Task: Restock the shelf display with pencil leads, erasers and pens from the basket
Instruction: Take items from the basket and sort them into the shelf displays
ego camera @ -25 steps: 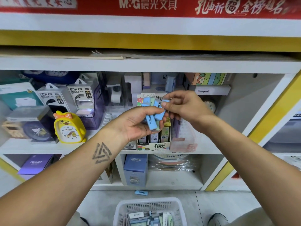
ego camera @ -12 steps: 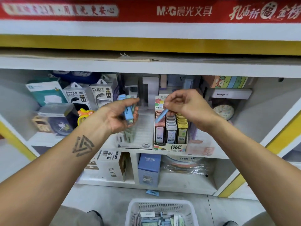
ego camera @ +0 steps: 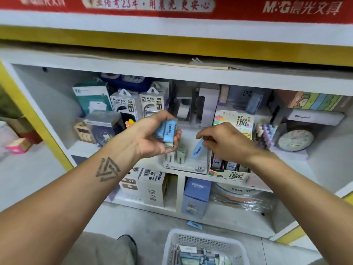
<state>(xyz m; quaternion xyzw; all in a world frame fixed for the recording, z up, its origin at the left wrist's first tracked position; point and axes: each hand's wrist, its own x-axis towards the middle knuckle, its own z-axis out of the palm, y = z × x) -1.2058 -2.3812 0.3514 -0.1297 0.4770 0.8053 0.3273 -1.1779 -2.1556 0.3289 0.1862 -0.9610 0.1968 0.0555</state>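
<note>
Your left hand [ego camera: 152, 136] grips a small stack of flat pale-blue and green pencil lead packs [ego camera: 168, 131], fingers curled round them, held up in front of the white shelf [ego camera: 191, 73]. Your right hand [ego camera: 227, 142] pinches one flat blue lead pack [ego camera: 198, 150] at its top end, tilted, its lower end down in the clear plastic 2B display tray [ego camera: 188, 166] on the shelf, near a few green packs standing at the tray's left. Just right of the tray sits the cardboard 0.7 HB lead display box [ego camera: 232, 174]. White plastic mesh basket [ego camera: 193, 240] on the floor below, more packs inside. One loose blue pack [ego camera: 194, 225] lies on the floor by the shelf base.
</note>
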